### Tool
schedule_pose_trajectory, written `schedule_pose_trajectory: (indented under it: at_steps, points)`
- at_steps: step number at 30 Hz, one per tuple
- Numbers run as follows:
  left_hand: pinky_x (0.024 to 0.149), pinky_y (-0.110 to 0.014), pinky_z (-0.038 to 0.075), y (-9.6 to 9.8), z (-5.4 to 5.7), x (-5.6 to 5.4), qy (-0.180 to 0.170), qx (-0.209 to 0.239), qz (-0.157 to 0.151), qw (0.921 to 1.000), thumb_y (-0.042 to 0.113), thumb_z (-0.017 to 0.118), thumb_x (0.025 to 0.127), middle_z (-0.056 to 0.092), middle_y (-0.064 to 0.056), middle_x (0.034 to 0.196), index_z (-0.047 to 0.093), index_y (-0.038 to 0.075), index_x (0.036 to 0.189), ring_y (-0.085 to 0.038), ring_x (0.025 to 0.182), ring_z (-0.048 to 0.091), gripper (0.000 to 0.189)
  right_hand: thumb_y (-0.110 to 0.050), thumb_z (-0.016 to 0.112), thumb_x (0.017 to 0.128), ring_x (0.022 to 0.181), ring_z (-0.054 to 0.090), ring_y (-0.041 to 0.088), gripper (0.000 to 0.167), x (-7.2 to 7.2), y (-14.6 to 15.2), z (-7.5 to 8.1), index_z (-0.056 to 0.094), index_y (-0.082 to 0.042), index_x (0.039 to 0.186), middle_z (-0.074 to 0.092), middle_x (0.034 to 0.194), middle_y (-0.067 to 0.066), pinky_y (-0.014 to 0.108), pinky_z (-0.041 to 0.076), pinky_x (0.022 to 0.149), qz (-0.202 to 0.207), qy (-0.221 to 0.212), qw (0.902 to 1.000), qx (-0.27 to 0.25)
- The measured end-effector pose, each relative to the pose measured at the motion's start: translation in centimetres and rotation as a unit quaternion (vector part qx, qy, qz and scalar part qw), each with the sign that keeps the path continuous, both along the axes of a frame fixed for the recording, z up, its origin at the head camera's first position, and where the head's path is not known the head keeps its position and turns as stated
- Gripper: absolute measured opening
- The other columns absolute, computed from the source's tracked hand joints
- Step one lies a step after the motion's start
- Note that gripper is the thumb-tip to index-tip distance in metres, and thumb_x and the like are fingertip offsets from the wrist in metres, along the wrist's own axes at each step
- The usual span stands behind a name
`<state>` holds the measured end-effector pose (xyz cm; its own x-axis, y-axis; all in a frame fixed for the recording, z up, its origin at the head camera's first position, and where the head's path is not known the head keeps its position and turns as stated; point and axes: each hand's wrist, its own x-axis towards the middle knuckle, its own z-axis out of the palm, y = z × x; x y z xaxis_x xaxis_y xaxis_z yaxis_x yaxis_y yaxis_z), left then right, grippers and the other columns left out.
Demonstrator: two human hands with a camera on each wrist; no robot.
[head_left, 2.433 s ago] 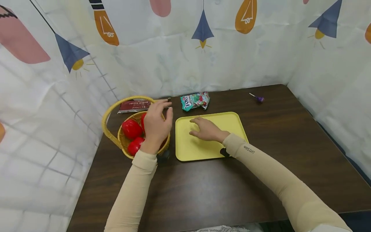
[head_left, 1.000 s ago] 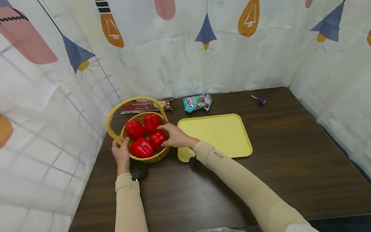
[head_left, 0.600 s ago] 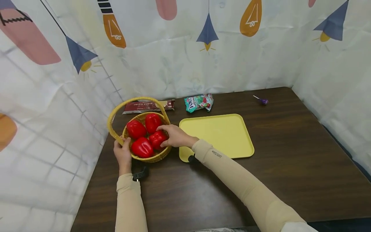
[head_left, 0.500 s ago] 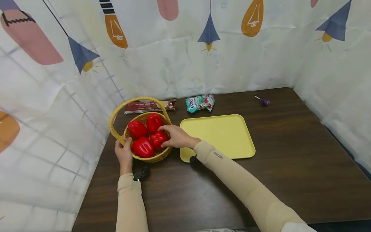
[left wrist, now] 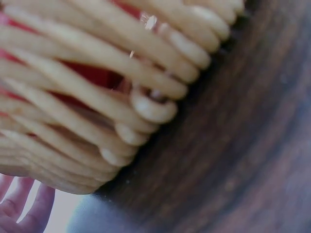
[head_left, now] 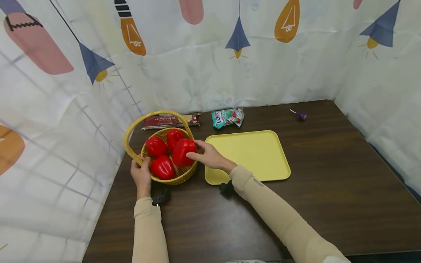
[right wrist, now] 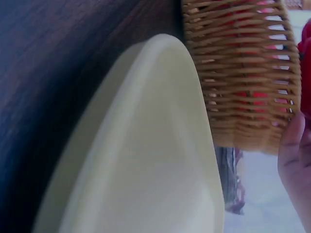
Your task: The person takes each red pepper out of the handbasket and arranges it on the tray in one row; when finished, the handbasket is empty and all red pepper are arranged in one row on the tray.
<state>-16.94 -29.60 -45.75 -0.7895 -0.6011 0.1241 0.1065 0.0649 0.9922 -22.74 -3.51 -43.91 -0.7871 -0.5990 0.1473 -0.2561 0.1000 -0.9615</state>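
A yellow wicker basket (head_left: 185, 178) with a tall hooped handle stands at the left of the table. My left hand (head_left: 141, 178) holds its left rim near the foot of the handle; the left wrist view shows the woven side up close and fingers (left wrist: 30, 206) at the lower left. My right hand (head_left: 212, 157) grips a red bell pepper (head_left: 183, 152), raised at the right side of the basket. In the right wrist view the thumb (right wrist: 293, 155) lies against that pepper. Three more red bell peppers (head_left: 163, 167) lie inside the basket.
A yellow tray (head_left: 250, 153) lies right of the basket, partly under my right forearm. Behind are a dark red packet (head_left: 161, 121), a green candy bag (head_left: 227, 117) and a purple lollipop (head_left: 301, 116). A printed curtain (head_left: 210, 73) hangs along the table's back edge.
The right hand went from over the tray to the basket, took hold of a pepper and lifted it slightly. The left hand moved down to the basket's left rim and stayed there.
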Motion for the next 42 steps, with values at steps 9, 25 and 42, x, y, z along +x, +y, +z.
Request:
schedule_pose_trajectory:
  at_steps: [9,25,42]
  points:
    - [0.081,-0.025,0.035,0.4,0.4,0.4,0.007,-0.029,0.008,0.9995,0.004,0.06,0.092,0.056,-0.019,0.109,0.055,0.004,0.089,-0.009,0.089,0.048,0.007,-0.033,0.045,0.098,0.127,0.046,0.035,0.061,-0.2,2.8,-0.2,0.025,-0.013,0.152,0.039,0.147,0.013,0.049,0.048,0.095,0.008,-0.125,0.9813,-0.146]
    - [0.079,-0.026,0.036,0.0,-0.5,-0.2,0.0,-0.019,0.006,0.9998,0.007,0.062,0.093,0.053,-0.001,0.097,0.055,0.002,0.094,-0.012,0.087,0.047,0.008,-0.012,0.066,0.09,0.121,0.049,0.033,0.06,-0.9,7.3,-1.3,0.037,-0.011,0.143,0.045,0.138,0.013,0.043,0.051,0.091,-0.047,-0.092,0.991,-0.085]
    - [0.079,-0.025,0.036,0.4,0.6,0.6,0.004,-0.033,0.005,0.9994,0.006,0.061,0.093,0.055,-0.01,0.102,0.055,0.0,0.092,-0.011,0.087,0.047,0.009,-0.003,0.073,0.08,0.126,0.043,0.031,0.073,-2.3,11.0,-1.6,0.034,-0.011,0.141,0.045,0.139,0.01,0.049,0.046,0.097,-0.114,-0.078,0.9904,0.008]
